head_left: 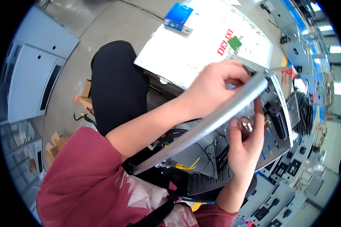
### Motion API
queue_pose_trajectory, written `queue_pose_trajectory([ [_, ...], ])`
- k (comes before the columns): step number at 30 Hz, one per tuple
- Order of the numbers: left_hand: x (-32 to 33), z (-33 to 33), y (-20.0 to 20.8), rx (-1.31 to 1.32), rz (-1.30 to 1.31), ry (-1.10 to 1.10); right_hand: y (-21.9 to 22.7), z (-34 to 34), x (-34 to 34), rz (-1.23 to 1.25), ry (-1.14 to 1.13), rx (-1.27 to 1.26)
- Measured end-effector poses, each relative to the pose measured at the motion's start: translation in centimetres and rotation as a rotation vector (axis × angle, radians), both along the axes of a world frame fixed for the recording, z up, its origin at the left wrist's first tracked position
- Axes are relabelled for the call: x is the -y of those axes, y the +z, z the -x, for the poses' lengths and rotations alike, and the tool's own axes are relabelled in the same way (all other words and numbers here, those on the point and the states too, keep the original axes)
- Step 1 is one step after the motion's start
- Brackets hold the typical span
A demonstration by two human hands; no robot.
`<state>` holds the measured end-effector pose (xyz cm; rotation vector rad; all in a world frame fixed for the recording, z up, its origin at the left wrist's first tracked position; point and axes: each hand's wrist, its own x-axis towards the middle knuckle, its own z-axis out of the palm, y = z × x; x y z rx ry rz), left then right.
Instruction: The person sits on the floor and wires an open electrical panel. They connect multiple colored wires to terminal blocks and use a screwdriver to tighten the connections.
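An open grey metal case point(201, 157) with slotted sides leans in front of me, its silvery rim point(216, 120) slanting up to the right. My left hand point(219, 85) reaches along the outside of that rim to the upper end; the fingers curl in and their tips are hidden. Inside, my right hand point(244, 149) holds a shiny rounded metal piece point(245, 126) between thumb and fingers, with the index finger stretched up toward my left hand. A black fitting point(278, 123) sits on the inner wall beside it. Yellow wires point(185, 166) and black cables point(204, 151) lie deeper in the case.
Beyond the case stands a white-topped box point(189, 56) bearing a blue carton point(179, 18) and a green square point(235, 42). A pale cabinet point(32, 83) is at left. Cardboard scraps point(56, 143) lie on the floor. A black cable coil point(302, 113) and panels with black fittings point(288, 168) are at right.
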<state>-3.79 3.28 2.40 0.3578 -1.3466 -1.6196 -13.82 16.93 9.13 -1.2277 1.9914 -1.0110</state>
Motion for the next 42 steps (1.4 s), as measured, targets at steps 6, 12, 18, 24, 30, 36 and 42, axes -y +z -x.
queue_pose_trajectory([
  [6, -1.0, 0.6, 1.1, 0.235, -0.03, 0.171, 0.1, 0.5, 0.0, -0.021, 0.04, 0.014],
  [12, -0.7, 0.7, 1.6, 0.369, 0.071, 0.193, -0.1, 0.8, -0.2, -0.006, 0.067, 0.017],
  [18, -1.0, 0.8, 1.3, 0.212, 0.03, 0.151, 0.0, 1.0, -0.2, -0.014, 0.086, -0.041],
  [24, -1.3, 0.7, 1.8, 0.235, -0.006, 0.173, -0.1, 1.1, -0.2, -0.015, 0.086, -0.052],
  [30, -0.9, 1.1, 1.4, 0.28, -0.017, 0.163, -0.2, 1.1, -0.3, -0.006, 0.08, -0.019],
  [36, -0.8, 0.8, 1.4, 0.239, 0.02, 0.134, 0.4, 1.3, 0.0, -0.051, 0.102, -0.018],
  [42, -1.2, 1.0, 2.6, 0.325, -0.13, 0.121, 0.4, 1.4, -0.2, -0.065, 0.094, 0.02],
])
